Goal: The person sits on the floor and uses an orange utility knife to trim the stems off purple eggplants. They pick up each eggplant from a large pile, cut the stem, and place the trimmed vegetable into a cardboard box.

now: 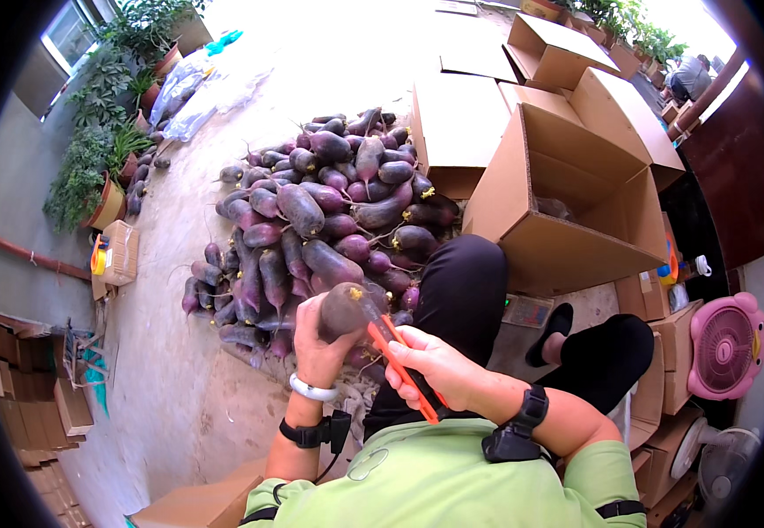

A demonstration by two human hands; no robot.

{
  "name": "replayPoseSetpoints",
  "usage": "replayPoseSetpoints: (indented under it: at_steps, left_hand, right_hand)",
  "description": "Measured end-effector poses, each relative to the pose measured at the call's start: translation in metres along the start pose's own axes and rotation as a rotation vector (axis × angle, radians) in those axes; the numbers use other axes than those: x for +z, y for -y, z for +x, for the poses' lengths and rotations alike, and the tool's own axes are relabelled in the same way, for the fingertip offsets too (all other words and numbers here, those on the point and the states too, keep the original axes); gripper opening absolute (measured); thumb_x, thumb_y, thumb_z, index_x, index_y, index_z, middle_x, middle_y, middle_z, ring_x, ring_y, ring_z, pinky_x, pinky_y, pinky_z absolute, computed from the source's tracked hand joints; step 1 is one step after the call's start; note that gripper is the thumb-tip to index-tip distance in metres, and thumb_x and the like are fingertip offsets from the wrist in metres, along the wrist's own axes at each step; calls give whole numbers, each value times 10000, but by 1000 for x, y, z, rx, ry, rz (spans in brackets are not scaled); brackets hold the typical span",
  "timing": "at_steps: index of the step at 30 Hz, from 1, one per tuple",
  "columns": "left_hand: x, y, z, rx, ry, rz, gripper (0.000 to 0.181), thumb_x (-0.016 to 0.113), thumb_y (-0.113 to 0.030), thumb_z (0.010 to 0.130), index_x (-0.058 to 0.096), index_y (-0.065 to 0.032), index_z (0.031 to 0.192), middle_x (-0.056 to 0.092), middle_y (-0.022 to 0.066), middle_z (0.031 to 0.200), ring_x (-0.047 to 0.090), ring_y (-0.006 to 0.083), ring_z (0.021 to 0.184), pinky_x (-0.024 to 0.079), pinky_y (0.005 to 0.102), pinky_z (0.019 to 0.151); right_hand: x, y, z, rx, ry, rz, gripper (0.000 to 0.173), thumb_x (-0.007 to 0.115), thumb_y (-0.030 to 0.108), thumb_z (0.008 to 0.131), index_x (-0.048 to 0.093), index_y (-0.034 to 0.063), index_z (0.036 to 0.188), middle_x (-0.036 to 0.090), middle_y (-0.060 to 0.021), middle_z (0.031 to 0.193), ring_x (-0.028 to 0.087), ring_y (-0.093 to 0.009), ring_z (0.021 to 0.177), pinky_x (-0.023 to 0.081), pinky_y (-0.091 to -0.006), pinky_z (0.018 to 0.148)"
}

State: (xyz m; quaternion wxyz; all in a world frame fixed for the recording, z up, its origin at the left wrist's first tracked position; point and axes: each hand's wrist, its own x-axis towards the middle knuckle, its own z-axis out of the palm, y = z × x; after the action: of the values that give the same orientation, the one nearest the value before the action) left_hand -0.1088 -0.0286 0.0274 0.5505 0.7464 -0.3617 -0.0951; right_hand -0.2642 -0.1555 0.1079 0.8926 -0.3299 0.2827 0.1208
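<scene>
Gripped in my left hand (pixel 319 343) is a dark purple radish (pixel 341 311), its crown with a yellow leaf stub turned up toward me. My right hand (pixel 425 366) is closed around the orange and black handle of a utility knife (pixel 415 379). The knife's blade end lies against the radish beside the yellow stub. Just beyond my hands spreads a large heap of purple radishes (pixel 319 211), many with thin roots. Part of the held radish is hidden by my left fingers.
An open cardboard box (pixel 580 231) stands by my right knee, with more boxes (pixel 461 122) behind it. A small scale (pixel 527 310) sits on the floor near my foot. A pink fan (pixel 725 346) is at far right. Potted plants (pixel 101 138) and plastic bags (pixel 187 92) line the left wall.
</scene>
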Motion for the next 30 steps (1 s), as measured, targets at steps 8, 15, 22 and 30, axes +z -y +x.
replayPoseSetpoints:
  at_steps: [8, 15, 22, 30]
  left_hand:
    - [2, -6, -1, 57, -113, 143, 568, 761, -27, 624, 566, -29, 1158, 528, 132, 1117, 538, 300, 1024, 446, 372, 896]
    - [3, -6, -2, 55, -136, 160, 573, 760, -21, 621, 565, -38, 1160, 520, 130, 1124, 534, 308, 1026, 446, 380, 890]
    - [7, 1, -4, 82, -124, 194, 566, 755, -30, 628, 565, -39, 1161, 525, 139, 1120, 534, 318, 1024, 447, 390, 880]
    - [7, 0, -4, 164, -158, 448, 587, 697, -9, 606, 561, -39, 1176, 521, 160, 1113, 496, 367, 1035, 402, 449, 910]
  right_hand:
    - [4, -10, 4, -16, -12, 166, 236, 442, 291, 1003, 445, 109, 1154, 539, -41, 742, 491, -108, 545, 435, -261, 481]
    - [2, -14, 9, -42, -25, 141, 243, 441, 299, 1003, 439, 118, 1166, 539, -37, 745, 487, -105, 546, 430, -260, 481]
    - [4, -13, 12, -43, -9, 133, 238, 437, 300, 1004, 421, 119, 1157, 536, -42, 749, 487, -113, 545, 435, -273, 485]
    - [14, -8, 12, -4, -19, 234, 258, 428, 310, 1007, 417, 113, 1173, 511, -43, 788, 452, -109, 556, 419, -270, 515]
